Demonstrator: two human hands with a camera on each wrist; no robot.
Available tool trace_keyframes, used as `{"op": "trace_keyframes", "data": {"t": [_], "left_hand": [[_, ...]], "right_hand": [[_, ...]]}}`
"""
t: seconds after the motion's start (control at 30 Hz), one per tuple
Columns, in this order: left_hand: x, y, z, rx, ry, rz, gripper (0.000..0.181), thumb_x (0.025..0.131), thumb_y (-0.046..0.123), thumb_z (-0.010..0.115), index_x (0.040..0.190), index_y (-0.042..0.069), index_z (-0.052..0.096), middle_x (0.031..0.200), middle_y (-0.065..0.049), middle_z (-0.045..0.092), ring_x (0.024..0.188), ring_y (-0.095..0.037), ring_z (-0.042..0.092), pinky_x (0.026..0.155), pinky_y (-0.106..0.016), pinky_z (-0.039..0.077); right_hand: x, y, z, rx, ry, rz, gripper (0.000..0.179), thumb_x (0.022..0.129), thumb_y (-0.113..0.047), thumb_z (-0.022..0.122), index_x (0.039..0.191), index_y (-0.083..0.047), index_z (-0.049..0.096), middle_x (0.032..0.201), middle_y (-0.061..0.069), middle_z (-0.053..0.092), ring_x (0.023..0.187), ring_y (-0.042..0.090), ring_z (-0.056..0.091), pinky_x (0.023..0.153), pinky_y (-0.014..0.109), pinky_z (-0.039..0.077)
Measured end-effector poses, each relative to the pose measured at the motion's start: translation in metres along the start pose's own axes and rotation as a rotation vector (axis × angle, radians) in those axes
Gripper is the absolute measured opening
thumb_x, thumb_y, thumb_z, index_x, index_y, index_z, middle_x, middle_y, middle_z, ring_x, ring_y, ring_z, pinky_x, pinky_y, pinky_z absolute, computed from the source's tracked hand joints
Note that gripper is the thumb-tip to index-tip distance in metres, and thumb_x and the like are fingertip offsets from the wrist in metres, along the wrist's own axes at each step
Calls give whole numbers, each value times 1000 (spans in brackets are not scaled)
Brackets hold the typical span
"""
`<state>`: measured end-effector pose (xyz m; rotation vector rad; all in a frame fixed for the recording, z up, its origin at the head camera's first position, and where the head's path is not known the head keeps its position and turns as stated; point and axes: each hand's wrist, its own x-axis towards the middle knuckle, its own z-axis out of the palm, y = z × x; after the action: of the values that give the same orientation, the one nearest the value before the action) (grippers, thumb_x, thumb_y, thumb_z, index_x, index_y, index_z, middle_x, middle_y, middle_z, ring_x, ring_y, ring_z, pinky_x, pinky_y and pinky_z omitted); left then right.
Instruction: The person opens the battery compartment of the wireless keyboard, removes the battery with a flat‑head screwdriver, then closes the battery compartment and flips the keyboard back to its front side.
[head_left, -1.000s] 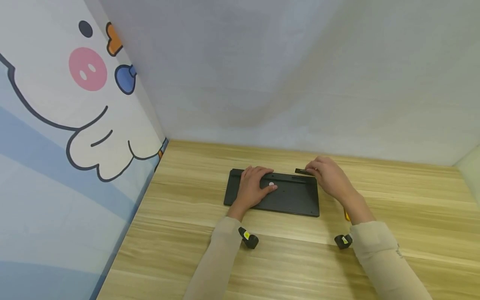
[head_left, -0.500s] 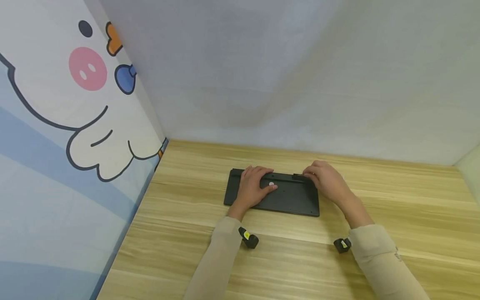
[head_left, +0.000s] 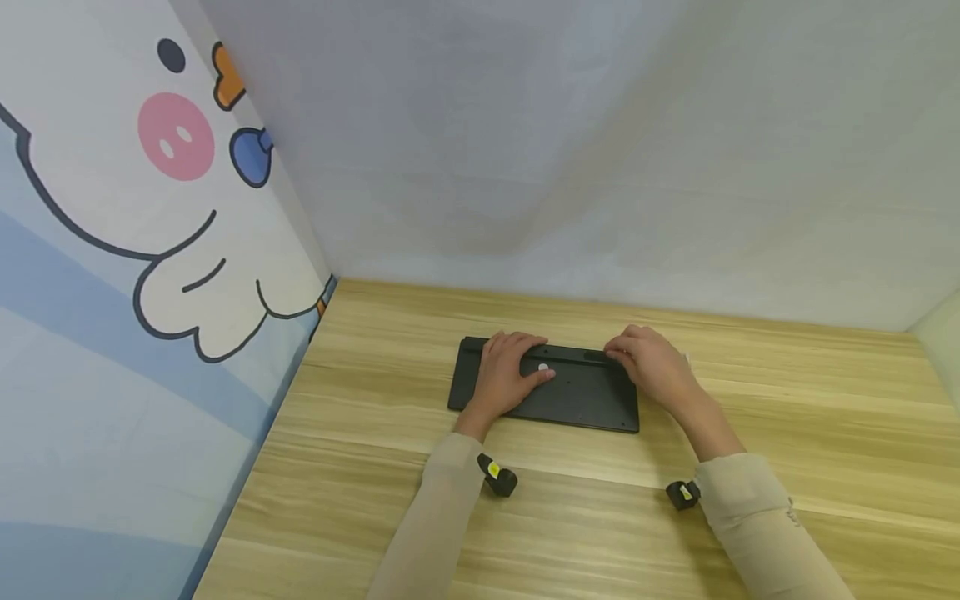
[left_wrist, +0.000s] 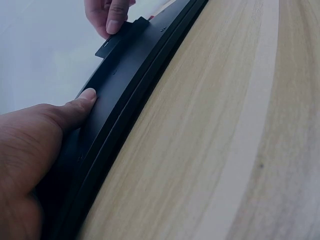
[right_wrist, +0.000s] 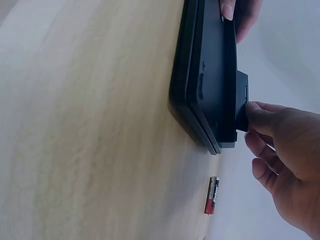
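Note:
A black keyboard (head_left: 592,398) lies with its underside up, a white round spot near the middle. My left hand (head_left: 504,379) holds it down, thumb (left_wrist: 82,106) on the underside and fingers at the far edge. At the far right corner my right hand (head_left: 654,367) pinches a small black battery cover (right_wrist: 242,95) between thumb and fingers. The cover touches the keyboard's raised rear strip and sticks up from it in both wrist views. The slot beneath the cover is mostly hidden by cover and fingers.
A red and black battery (right_wrist: 212,195) lies on the wooden table (head_left: 360,467) to the right of the keyboard, seen in the right wrist view. A pale wall (head_left: 600,167) rises behind the table, and a cartoon-printed wall (head_left: 97,375) stands at the left.
My right hand has brought the battery cover from beyond the far edge down toward me, onto the keyboard's rear strip. The left hand and keyboard have stayed in place.

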<state>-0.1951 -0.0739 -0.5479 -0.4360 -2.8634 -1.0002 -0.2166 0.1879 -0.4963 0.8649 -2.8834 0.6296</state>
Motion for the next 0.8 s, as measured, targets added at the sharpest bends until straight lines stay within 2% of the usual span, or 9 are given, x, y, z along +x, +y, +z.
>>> {"op": "trace_keyframes", "data": {"t": [0.23,0.53,0.8], "left_hand": [[1,1,0,-3,5,2,56,91,42,76,141,22,60,142,-2,62,138,-25,54,132,-47,20],[1,2,0,-2,0,-3,56,91,42,75,142,22,60,141,-2,62,137,-25,54,133,-46,19],[1,3,-1,13,-10,-15,56,92,42,75,142,23,60,142,-1,62,138,-25,53,133,-46,18]], "right_hand": [[-1,-1,-2,-32,15,-9,16,97,-7,68,110,-3,76,95,11,71,86,27,64,77,43,56],[-4,-1,2,-33,19,9,17,93,-16,74,107,-6,78,100,10,72,91,29,66,82,46,57],[-4,0,5,-36,31,0,16,93,-17,75,104,-7,79,102,10,73,93,31,67,84,47,57]]}}
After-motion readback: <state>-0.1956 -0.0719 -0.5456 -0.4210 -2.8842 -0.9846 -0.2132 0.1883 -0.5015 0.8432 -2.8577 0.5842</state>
